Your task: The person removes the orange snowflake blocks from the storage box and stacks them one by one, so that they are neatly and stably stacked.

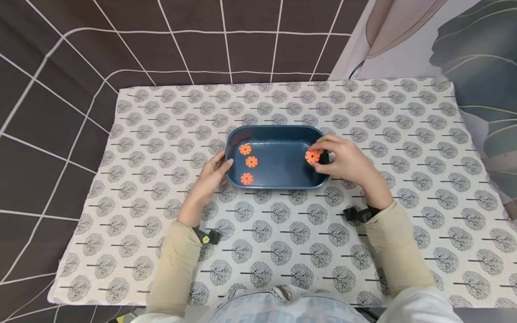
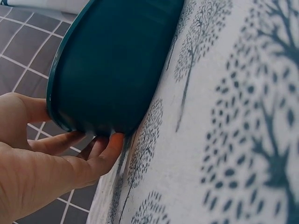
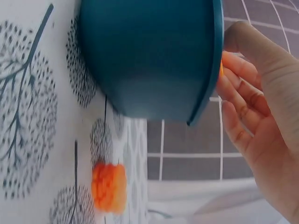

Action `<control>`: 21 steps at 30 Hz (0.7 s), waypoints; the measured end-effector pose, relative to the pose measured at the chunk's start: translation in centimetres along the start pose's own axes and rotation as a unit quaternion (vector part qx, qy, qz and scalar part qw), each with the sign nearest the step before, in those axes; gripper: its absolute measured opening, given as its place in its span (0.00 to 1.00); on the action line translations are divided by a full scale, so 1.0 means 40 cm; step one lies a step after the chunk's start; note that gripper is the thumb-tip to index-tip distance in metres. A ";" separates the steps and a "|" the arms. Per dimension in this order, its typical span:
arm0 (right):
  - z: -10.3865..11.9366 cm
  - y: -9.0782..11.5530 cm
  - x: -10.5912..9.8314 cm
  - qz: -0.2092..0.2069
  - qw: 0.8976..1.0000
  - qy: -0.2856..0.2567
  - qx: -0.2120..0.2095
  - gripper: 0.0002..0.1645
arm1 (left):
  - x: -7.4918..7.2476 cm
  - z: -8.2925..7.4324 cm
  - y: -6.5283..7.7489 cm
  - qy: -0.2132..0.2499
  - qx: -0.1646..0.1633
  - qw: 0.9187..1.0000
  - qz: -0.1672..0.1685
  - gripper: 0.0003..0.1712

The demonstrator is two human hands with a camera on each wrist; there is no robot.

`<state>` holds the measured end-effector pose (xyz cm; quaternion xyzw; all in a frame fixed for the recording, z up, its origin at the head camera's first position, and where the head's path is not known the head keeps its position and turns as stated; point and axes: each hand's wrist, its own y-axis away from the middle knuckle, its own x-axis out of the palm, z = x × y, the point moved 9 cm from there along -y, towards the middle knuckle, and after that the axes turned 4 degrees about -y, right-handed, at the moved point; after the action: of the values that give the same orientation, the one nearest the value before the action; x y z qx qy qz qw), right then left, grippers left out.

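A dark blue-green plastic basin (image 1: pixel 278 179) sits on the cloth, with several orange notched discs, one of them held. Three discs lie flat at its left: an upper disc (image 1: pixel 245 149), a middle disc (image 1: pixel 251 162) and a lower disc (image 1: pixel 247 178). My left hand (image 1: pixel 207 181) holds the basin's left end, thumb over the rim, fingertips against the outer wall (image 2: pixel 110 88). Over the right end, my right hand (image 1: pixel 343 158) pinches an orange notched disc (image 1: pixel 312 156) between thumb and fingers. In the right wrist view, the basin's wall hides most of that disc.
An orange, ridged, blurred stack (image 3: pixel 109 187) stands on the cloth outside the basin's right end; the head view does not show it. A tree-print cloth (image 1: pixel 278 233) covers the table. Behind are a dark gridded curtain (image 1: pixel 194 49) and a pale curtain (image 1: pixel 408 49).
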<state>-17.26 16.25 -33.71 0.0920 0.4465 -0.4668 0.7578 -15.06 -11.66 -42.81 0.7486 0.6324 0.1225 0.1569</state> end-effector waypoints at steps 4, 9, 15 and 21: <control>-0.023 0.027 -0.031 -0.030 0.999 0.000 0.019 0.21 | 0.002 -0.001 0.000 -0.002 0.002 1.000 0.003 0.32; -0.048 0.060 -0.063 -0.060 0.998 -0.003 0.021 0.23 | 0.004 -0.003 -0.001 -0.001 0.009 1.000 0.002 0.32; -0.088 0.100 -0.082 -0.063 0.997 0.010 0.052 0.25 | 0.007 -0.002 -0.001 0.004 0.008 1.000 0.003 0.32; -0.105 0.129 -0.078 -0.048 0.997 0.006 0.054 0.25 | 0.005 0.000 0.000 -0.002 0.006 1.000 0.002 0.33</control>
<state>-16.19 23.37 -35.22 0.1140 0.4286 -0.5259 0.7258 -15.02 -11.48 -42.82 0.7513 0.6311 0.1172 0.1537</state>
